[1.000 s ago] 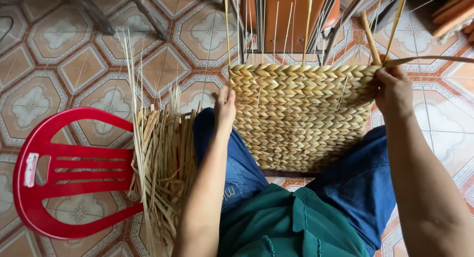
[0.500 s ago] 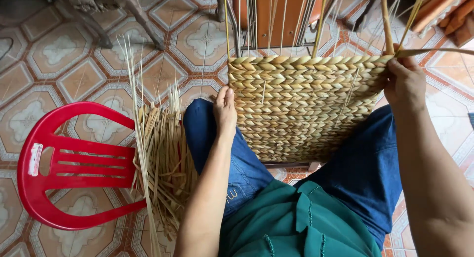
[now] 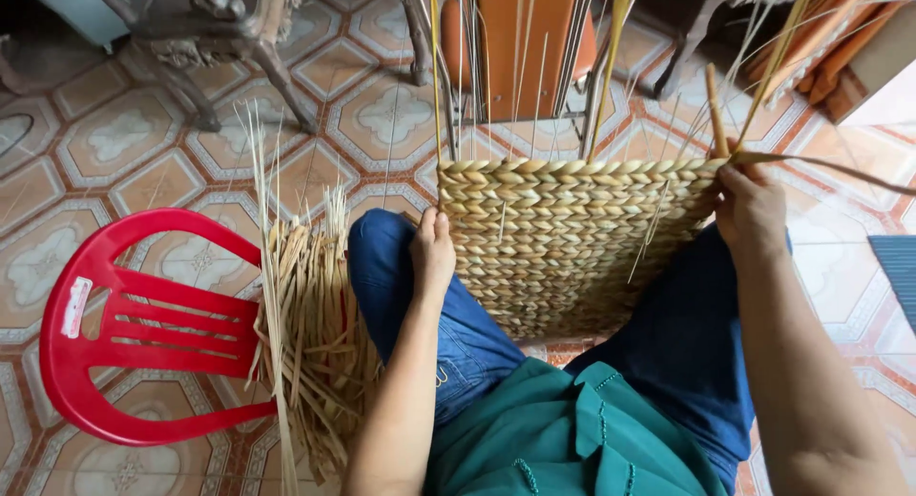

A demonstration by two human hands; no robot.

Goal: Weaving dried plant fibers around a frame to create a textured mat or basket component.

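A half-woven panel of tan plant fibre (image 3: 563, 238) stands between my knees on a thin yellow wire frame (image 3: 611, 38). My left hand (image 3: 431, 253) rests on the panel's left edge, fingers curled against the weave. My right hand (image 3: 749, 205) grips the top right corner and pinches a long fibre strand (image 3: 821, 167) that runs off to the right. Upright strands rise above the woven rows.
A bundle of loose dried strands (image 3: 305, 334) lies over my left thigh and a red plastic chair (image 3: 143, 324) at the left. Dark carved furniture legs (image 3: 239, 48) stand at the back, on patterned floor tiles (image 3: 114, 143). An orange panel (image 3: 515, 48) stands behind the frame.
The view has shifted a little, bringing the panel lower in the picture. Both hands keep their places on the panel's edges, and the right still holds the strand.
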